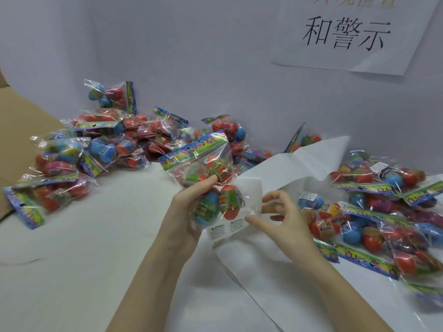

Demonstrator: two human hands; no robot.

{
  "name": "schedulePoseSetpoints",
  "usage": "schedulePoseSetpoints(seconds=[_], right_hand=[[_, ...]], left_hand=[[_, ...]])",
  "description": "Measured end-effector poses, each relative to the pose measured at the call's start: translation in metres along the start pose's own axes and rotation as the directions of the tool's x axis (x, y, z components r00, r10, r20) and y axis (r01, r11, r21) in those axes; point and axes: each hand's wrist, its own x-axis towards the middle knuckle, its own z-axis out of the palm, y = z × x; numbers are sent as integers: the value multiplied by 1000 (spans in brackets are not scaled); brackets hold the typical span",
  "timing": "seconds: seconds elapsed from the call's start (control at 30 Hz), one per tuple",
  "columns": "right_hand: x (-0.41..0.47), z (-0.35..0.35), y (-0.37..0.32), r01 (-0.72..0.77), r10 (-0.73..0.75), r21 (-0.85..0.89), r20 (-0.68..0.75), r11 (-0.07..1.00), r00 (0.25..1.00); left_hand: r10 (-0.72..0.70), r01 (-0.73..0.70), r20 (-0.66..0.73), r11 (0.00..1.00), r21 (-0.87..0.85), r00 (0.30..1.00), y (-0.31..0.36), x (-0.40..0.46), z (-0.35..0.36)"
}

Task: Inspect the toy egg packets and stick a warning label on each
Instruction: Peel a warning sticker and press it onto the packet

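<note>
My left hand [191,200] grips a clear packet of toy eggs [208,180] with a colourful header card, held upright above the table. Red, blue and green-wrapped eggs show inside it. Two white warning labels [226,227] sit side by side at the packet's lower edge. My right hand [275,212] is just right of the packet, its thumb tip touching the bag's bottom corner beside the labels, fingers loosely spread. Behind the packet lies a white label backing sheet [287,168], partly lifted.
A heap of egg packets [96,144] lies at the back left and another pile of packets [383,207] at the right. A brown cardboard box [21,121] stands at the far left. A paper sign [347,32] hangs on the white wall. White table surface [96,259] lies in front.
</note>
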Motion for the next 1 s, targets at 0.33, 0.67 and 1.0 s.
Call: schedulePoseSetpoints(seconds=[0.33, 0.67, 1.0], right_hand=[[-1, -7, -8, 76, -17, 326, -181, 942, 983], [-6, -9, -15, 346, -353, -99, -62, 933, 933], [-6, -9, -16, 303, -304, -41, -19, 952, 953]], left_hand=[[63, -75, 237, 996, 43, 969, -1, -2, -4], [-112, 127, 66, 943, -308, 992, -9, 3, 2], [-133, 134, 31, 900, -415, 991, -10, 4, 1]])
